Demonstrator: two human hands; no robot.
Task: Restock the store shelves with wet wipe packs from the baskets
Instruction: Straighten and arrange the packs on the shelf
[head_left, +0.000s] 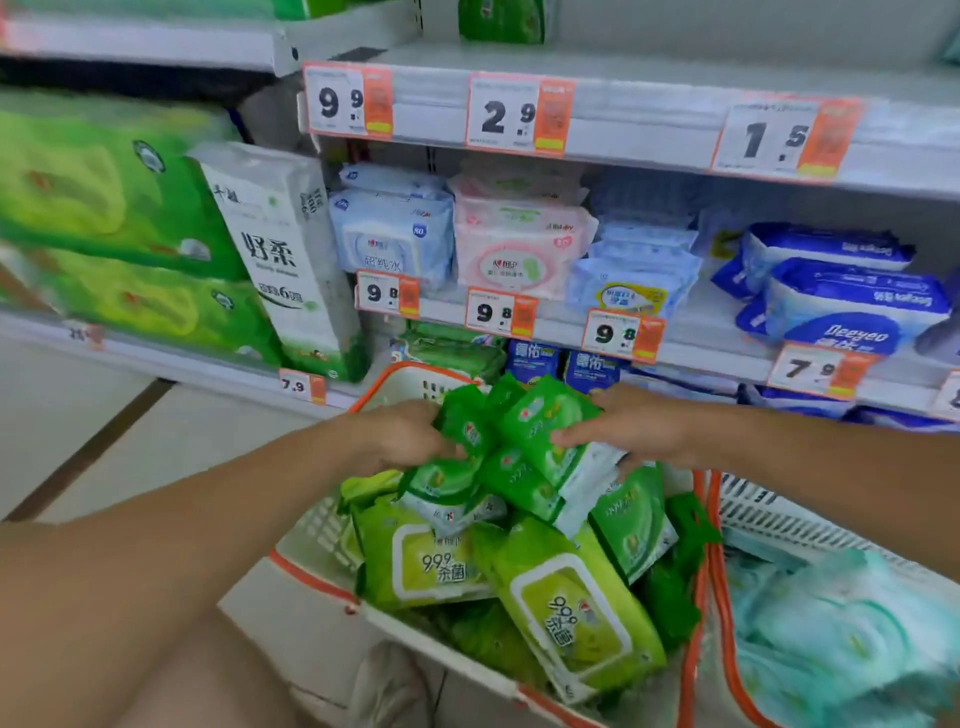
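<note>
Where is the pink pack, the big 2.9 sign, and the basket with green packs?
pink pack (519, 260): head view, front face.
2.9 sign (506, 115): head view, its white number part.
basket (306, 566): head view, left orange rim.

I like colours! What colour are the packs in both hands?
Green, some with white ends; the head view shows them.

Left hand (410, 434): fingertips buried among the small green packs (524, 441), grip not readable. Right hand (631, 431): its underside is hidden by the same bundle. Below both hands, the white basket (311, 582) is cut by the bottom edge; its lower layers are covered by large green packs (576, 597). Right of the right hand, a second basket (753, 499) runs off frame, its pale teal packs (852, 623) blurred. Above the hands, the price tags' (501, 312) fine print is too small to read. Far left, green tissue packs (104, 208) are smeared and cropped.
</note>
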